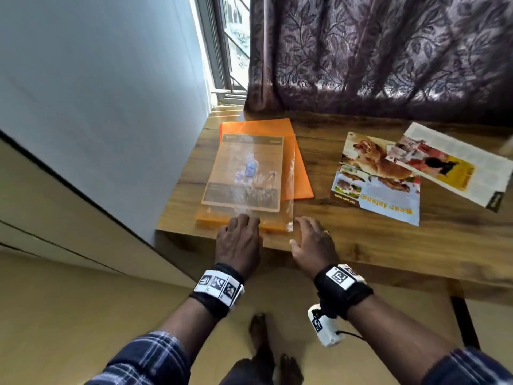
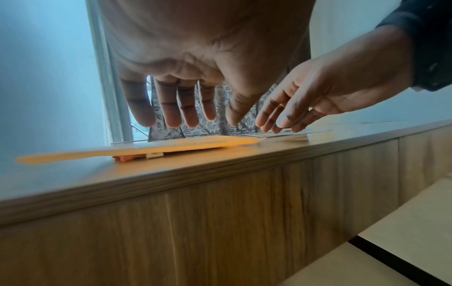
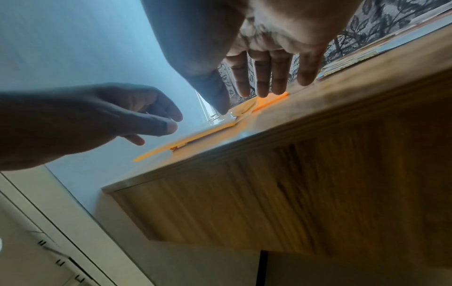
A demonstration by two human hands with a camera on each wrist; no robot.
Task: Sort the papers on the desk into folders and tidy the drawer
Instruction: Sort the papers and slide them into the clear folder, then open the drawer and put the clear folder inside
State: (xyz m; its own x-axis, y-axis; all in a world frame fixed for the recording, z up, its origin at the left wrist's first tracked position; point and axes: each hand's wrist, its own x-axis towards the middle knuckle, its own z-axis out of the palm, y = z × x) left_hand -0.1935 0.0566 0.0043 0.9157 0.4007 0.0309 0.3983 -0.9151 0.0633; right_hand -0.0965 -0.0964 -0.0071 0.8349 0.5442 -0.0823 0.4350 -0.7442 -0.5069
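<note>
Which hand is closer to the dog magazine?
Right. The right hand is just left of the colourful dog magazine; the left hand is farther left, over the clear orange plastic folder.

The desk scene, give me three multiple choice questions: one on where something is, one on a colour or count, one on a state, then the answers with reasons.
1. Where does the orange folder lie on the desk?
A. by the wall-side end
B. at the far right end
C. on the floor

2. How many loose colour pages lie right of the folder?
A. none
B. two
C. five

3. How are the hands?
A. both clenched round a pen
B. both open with straight fingers
C. both out of sight

Answers:
1 A, the folder sits at the desk's end next to the wall.
2 B, the dog page and the page that overlaps it.
3 B, the left hand and right hand show spread fingers at the folder's near edge.
</note>
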